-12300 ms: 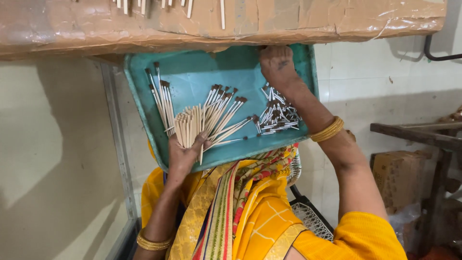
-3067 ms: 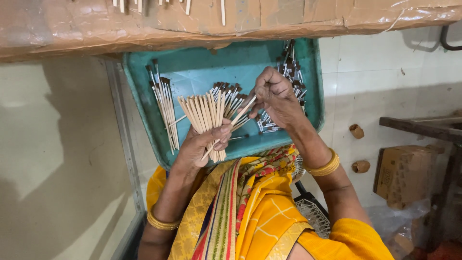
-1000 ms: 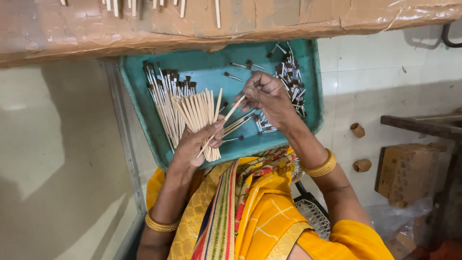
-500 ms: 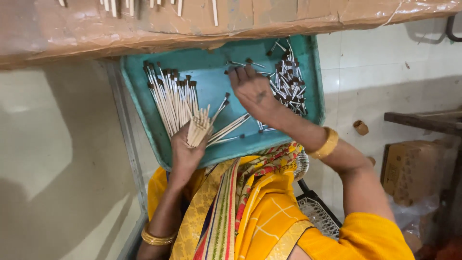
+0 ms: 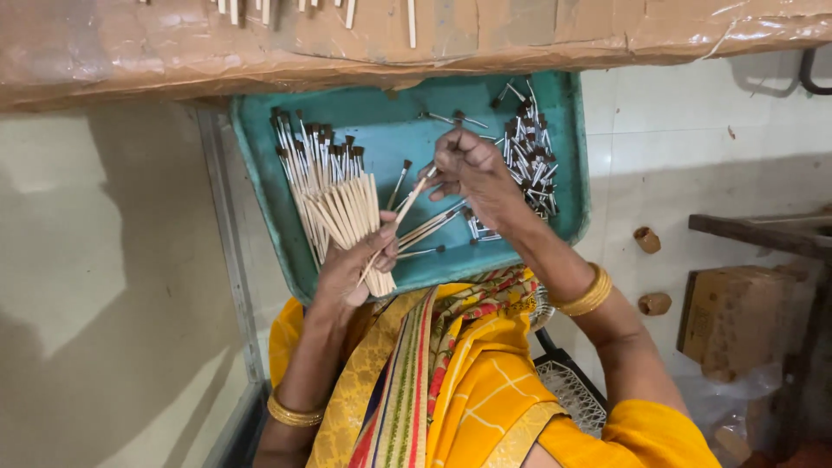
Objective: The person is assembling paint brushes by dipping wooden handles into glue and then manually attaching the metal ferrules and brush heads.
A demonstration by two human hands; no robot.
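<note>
**Small brushes being gathered into a fan over a teal tray**

The person sits with a teal tray (image 5: 260, 182) on the lap. The left hand (image 5: 351, 269) is closed around a bunch of small brushes (image 5: 334, 186). They have thin, pale wooden handles and dark bristle tips. The bunch spreads out like a fan. The wooden ends sit in the palm, and the dark tips point away from the body, toward the far edge of the tray. So the long way of the bunch runs from the person outward, leaning a little to the left.

The right hand (image 5: 472, 173) is just to the right of the bunch. Its fingertips pinch the dark end of one single brush (image 5: 400, 221). That brush lies slanted. Its wooden end reaches down to the left hand's thumb.

The step in hand looks like adding one more brush to the bunch. The next move would call for turning the single brush so it lines up with the others, then letting the left fingers grip it.

A few loose brushes (image 5: 429, 230) lie between the two hands. Beyond the right hand is a pile of short metal-collared brush heads (image 5: 530, 160). A brown worktop (image 5: 347, 43) hangs over the far edge of the tray.
</note>
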